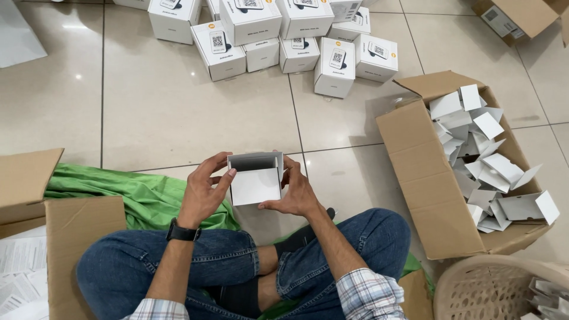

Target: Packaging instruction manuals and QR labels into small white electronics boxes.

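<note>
At the centre of the frame an open small box (256, 178) sits between the left hand (201, 192) and the right hand (294, 192), above the crossed legs. Closed boxes (278, 35) lie on the floor (166, 106) at upper centre. A carton (415, 178) with folded inserts (480, 160) in it stands at right, a basket (486, 290) at lower right, a cloth (136, 192) at left.

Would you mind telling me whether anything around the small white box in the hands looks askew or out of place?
Nothing looks damaged or spilled. The box, held between the left hand and right hand, is open with its flap up. The finished boxes lie in a loose heap, some tipped, and the flat blanks lie jumbled in their carton.
</note>
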